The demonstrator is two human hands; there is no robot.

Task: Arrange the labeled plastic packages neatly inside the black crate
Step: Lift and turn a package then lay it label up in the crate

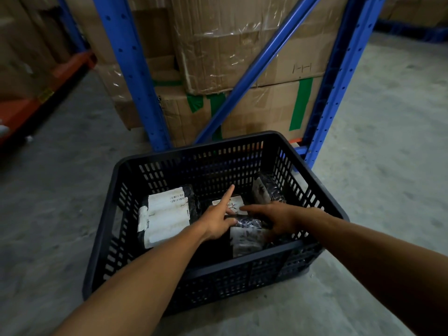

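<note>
Both bare hands are down inside the crate, over its middle. The left hand (217, 220) has its forefinger stretched straight out toward the far wall and its other fingers curled under, pressing on the dark glossy plastic package with the small white barcode label (230, 204); whether those fingers actually pinch the film I cannot tell. The right hand (276, 218) lies low and flat with a finger pointing left across the same label, its remaining fingers hidden behind the bundle, so its hold is unclear too.

Around them I count 4 packages, all already within the black slatted plastic crate (242, 265). The large flat package with the broad white wrinkled label (166, 215) lies level against the left side and looks settled. The crinkled dark package with the white label nearest the front wall (244, 240) sits half under the hands. The small shiny package leaning in the far right corner (265, 190) is tilted, not flat.

So I would judge the work roughly midway: everything is in, the left one is tidy, while the middle 2 and the tilted one want squaring up.

The film looks soft, slick and creased; the crate is rigid, with vented walls and a rounded rim, standing on the grey concrete floor (72, 202).
</note>
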